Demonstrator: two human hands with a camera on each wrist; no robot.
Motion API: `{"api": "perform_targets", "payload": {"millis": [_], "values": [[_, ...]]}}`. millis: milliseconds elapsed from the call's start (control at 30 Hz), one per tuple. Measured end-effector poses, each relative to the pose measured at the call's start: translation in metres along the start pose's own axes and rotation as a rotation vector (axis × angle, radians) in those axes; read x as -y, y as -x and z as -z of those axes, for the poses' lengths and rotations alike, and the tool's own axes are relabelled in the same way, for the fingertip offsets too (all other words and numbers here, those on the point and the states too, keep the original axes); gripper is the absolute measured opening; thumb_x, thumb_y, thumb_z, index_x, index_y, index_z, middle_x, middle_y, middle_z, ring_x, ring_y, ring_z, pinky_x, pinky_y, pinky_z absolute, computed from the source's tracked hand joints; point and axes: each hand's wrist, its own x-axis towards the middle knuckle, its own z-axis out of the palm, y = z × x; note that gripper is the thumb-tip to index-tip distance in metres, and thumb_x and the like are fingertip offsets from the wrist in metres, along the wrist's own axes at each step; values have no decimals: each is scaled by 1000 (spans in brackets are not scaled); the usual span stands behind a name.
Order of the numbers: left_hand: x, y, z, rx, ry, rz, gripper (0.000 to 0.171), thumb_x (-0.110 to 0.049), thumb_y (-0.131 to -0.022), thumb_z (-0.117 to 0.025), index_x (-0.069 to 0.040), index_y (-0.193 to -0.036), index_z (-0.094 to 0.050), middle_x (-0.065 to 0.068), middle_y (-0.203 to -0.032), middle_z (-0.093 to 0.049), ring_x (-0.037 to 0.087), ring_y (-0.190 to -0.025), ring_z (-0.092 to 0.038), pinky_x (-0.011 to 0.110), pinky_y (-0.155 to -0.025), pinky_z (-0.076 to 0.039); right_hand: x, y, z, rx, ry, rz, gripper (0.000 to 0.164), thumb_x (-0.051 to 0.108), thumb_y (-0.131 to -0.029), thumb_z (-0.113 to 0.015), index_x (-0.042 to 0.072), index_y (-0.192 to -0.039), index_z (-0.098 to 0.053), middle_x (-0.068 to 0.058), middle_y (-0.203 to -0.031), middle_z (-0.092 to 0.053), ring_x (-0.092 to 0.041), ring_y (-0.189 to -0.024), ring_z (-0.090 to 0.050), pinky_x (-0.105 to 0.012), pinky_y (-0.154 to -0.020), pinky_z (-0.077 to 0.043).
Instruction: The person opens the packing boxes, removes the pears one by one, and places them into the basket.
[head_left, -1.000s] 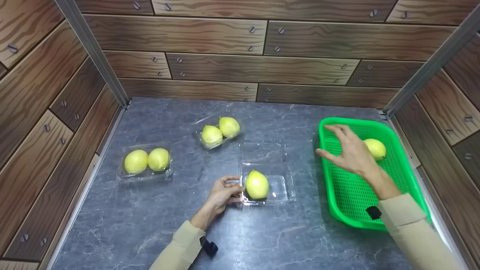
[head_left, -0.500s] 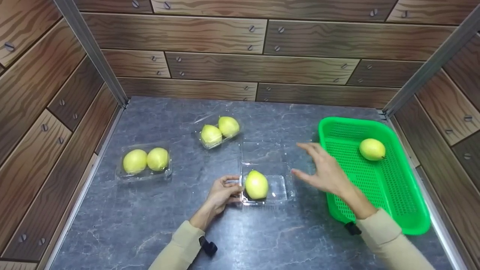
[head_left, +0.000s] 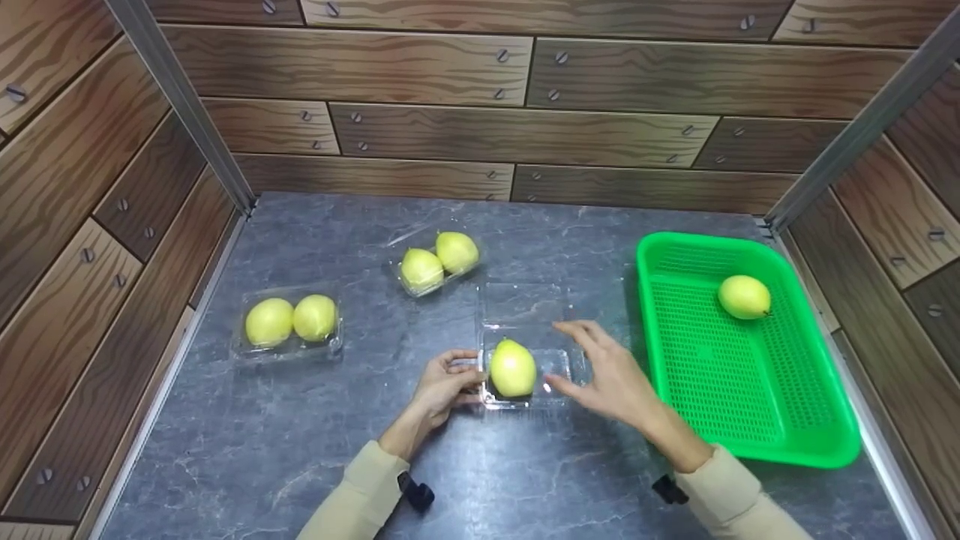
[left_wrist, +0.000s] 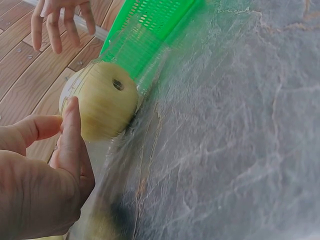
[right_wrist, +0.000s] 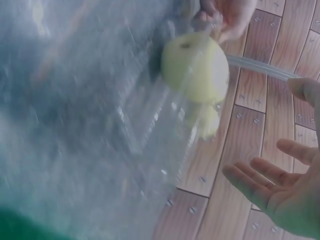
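Note:
An opened clear plastic clamshell box (head_left: 551,397) lies mid-table with its lid (head_left: 525,304) folded back. One yellow-green pear (head_left: 513,369) sits in its left half. My left hand (head_left: 444,386) pinches the box's left rim between thumb and fingers, close beside the pear (left_wrist: 102,100) in the left wrist view. Over the box's right side hovers my right hand (head_left: 611,379), fingers spread and holding nothing. The right wrist view also has that hand (right_wrist: 287,195) with its fingers apart.
At right, a green plastic basket (head_left: 750,450) contains another pear (head_left: 744,297). Two clear boxes, each with two pears, stand at left (head_left: 291,322) and at the back (head_left: 439,264). Wood-patterned walls (head_left: 517,135) enclose the grey marbled table (head_left: 300,435).
My right hand has moved left from over the green basket to the right side of the opened box, carrying nothing. My left hand has kept its pinch on the rim.

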Motion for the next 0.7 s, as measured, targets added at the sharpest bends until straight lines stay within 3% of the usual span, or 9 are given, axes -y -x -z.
{"api": "perform_targets", "payload": {"millis": [167,500,700], "values": [[-1,0,0,-1,-2,1,51,7,-86,-72,7,-134,-56,-1,-85,-72,9,-66,-68,23,-56,-66,3,2,-18,1,-52,-25,77,38,-82,-89,12,-147,-58,-16,-141,-63,-36,-114,-70,-60,-95,-65],[-1,0,0,-2,6,-2,49,7,-86,-72,7,-133,-56,-1,-85,-71,9,-66,-67,23,-56,-66,2,-3,-48,17,-149,-11,77,31,-78,-93,10,-143,-60,-16,-136,-63,-37,-107,-70,-49,-88,-69],[0,0,0,5,5,-2,52,6,-86,-71,8,-135,-54,-2,-85,-69,8,-67,-66,21,-56,-66,1,-9,-62,43,-179,-10,75,32,-78,-93,11,-143,-61,-15,-136,-63,-37,-109,-69,-52,-89,-68]]}}
